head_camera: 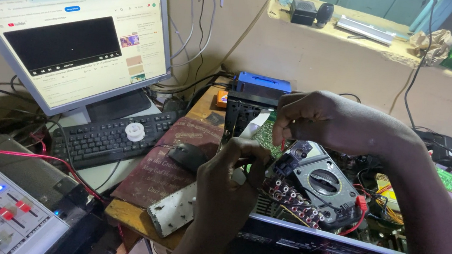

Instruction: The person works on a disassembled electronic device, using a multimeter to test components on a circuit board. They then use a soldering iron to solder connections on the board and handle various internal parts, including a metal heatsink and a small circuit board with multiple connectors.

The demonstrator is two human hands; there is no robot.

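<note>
Head view shows your left hand (229, 172) pinched shut from behind; what its fingertips hold is hidden by the knuckles. Your right hand (321, 120) curls above it, fingers nipping a red probe (282, 145) whose tip is barely visible. Between both grips a green board (265, 134) peeks out, mostly covered. Just right of the left hand lies a meter (321, 182) on the open amplifier (309, 251), whose far side your right forearm cuts off.
</note>
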